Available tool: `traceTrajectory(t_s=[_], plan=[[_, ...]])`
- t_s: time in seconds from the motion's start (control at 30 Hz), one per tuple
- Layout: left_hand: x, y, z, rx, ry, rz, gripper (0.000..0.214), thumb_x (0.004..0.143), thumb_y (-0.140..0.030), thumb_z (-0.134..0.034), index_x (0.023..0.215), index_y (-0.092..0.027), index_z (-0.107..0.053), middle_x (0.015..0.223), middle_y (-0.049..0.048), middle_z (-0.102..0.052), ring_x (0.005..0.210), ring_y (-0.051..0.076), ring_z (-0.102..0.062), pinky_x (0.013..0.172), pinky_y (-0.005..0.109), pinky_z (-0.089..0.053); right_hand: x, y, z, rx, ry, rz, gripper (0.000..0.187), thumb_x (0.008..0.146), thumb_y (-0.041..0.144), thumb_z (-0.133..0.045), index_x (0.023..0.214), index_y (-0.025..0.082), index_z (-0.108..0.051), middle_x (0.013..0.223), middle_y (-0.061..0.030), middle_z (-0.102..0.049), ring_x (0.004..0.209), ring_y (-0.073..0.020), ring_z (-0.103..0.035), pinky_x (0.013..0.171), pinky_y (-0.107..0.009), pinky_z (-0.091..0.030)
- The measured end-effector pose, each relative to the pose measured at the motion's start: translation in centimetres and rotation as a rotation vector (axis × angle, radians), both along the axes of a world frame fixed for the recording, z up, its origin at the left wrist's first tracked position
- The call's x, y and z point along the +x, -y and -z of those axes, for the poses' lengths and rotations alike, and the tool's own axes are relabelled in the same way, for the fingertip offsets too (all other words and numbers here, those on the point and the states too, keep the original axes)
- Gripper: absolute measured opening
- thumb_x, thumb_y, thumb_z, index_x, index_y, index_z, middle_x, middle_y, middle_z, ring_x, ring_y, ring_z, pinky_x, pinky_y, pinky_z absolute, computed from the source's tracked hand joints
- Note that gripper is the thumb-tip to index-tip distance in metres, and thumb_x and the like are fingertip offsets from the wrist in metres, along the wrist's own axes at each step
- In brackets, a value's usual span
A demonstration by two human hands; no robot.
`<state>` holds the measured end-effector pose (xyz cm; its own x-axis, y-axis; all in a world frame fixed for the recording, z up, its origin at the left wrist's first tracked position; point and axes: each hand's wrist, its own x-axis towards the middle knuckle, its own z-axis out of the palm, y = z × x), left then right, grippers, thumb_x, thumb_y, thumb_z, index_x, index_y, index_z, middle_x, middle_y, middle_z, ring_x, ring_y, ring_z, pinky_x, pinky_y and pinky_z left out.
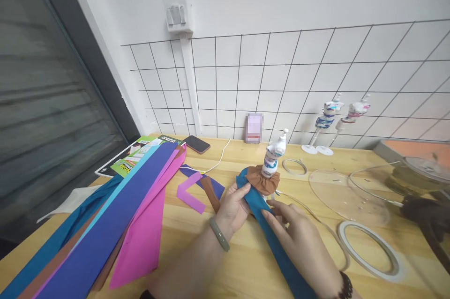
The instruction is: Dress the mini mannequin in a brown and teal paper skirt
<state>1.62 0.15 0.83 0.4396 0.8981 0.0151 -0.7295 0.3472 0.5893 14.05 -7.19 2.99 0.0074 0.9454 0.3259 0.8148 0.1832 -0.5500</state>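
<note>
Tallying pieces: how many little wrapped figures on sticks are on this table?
3. First figure and second figure stand by the wire grid at the back; the ruffled figure rises from the teal strip held by left hand and right hand. None looks hidden.

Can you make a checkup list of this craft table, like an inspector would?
Surface: pale wood table.
Job's things: teal strip meets a brown ruffle at the foot of a small figure.
Clutter: paper strips, booklet, phone, tape rings, clear disc, two more figures.
Hands: left hand pinches the teal strip; right hand touches it, grip unclear.
Cables: white cable runs by the phone.
Surroundings: wire grid on a white wall, socket box, dark pane on the left.
</note>
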Motion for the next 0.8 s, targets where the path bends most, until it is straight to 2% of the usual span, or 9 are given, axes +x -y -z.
traceTrajectory(t_s=[0.07, 0.13, 0.3, 0.43, 0.8], plan=[[0.0, -0.1, 0.1, -0.010, -0.011, -0.005, 0.028, 0.069, -0.023, -0.063, 0.095, -0.013, -0.059, 0.089, 0.0085, -0.065, 0.082, 0.020, -0.061, 0.076, 0.032, -0.044, 0.2, -0.2, -0.1, -0.076, -0.062, -0.009, 0.029, 0.081, 0.042, -0.043, 0.090, 0.021, -0.061, 0.065, -0.0026, -0.063, 0.057, -0.0172, -0.058, 0.052, -0.028, -0.046], [0.0, -0.1, 0.2, -0.001, -0.019, -0.020, 0.029, 0.068, -0.022, -0.064, 0.096, -0.014, -0.060, 0.089, 0.0081, -0.065, 0.082, 0.020, -0.060, 0.076, 0.031, -0.044, 0.4, -0.2, -0.4, -0.083, -0.065, -0.027, 0.029, 0.082, 0.041, -0.041, 0.083, 0.023, -0.063, 0.065, -0.0025, -0.064, 0.058, -0.0170, -0.057, 0.052, -0.027, -0.045], [0.0, 0.1, 0.2, 0.024, -0.038, -0.028, 0.028, 0.069, -0.020, -0.063, 0.096, -0.014, -0.059, 0.094, 0.0081, -0.064, 0.083, 0.019, -0.059, 0.072, 0.030, -0.046, 0.9, -0.1, -1.0, 0.103, 0.199, -0.061, 0.024, 0.084, 0.034, -0.040, 0.084, 0.023, -0.062, 0.073, -0.0050, -0.063, 0.070, -0.0204, -0.056, 0.066, -0.033, -0.041], [0.0, 0.2, 0.2, 0.037, -0.030, -0.013, 0.026, 0.072, -0.019, -0.060, 0.098, -0.015, -0.058, 0.097, 0.0082, -0.063, 0.085, 0.018, -0.059, 0.071, 0.030, -0.046, 1.2, -0.3, -1.1, 0.125, 0.319, -0.043, 0.023, 0.085, 0.031, -0.040, 0.083, 0.021, -0.061, 0.072, -0.0052, -0.062, 0.069, -0.0198, -0.055, 0.066, -0.034, -0.038], [0.1, 0.2, 0.1, 0.085, -0.019, -0.033, 0.026, 0.074, -0.016, -0.057, 0.100, -0.013, -0.057, 0.098, 0.0089, -0.063, 0.088, 0.019, -0.058, 0.074, 0.030, -0.046, 1.2, -0.4, -1.3, 0.043, 0.241, -0.013, 0.024, 0.084, 0.034, -0.040, 0.077, 0.023, -0.059, 0.073, -0.0033, -0.063, 0.071, -0.0200, -0.056, 0.063, -0.031, -0.036]])
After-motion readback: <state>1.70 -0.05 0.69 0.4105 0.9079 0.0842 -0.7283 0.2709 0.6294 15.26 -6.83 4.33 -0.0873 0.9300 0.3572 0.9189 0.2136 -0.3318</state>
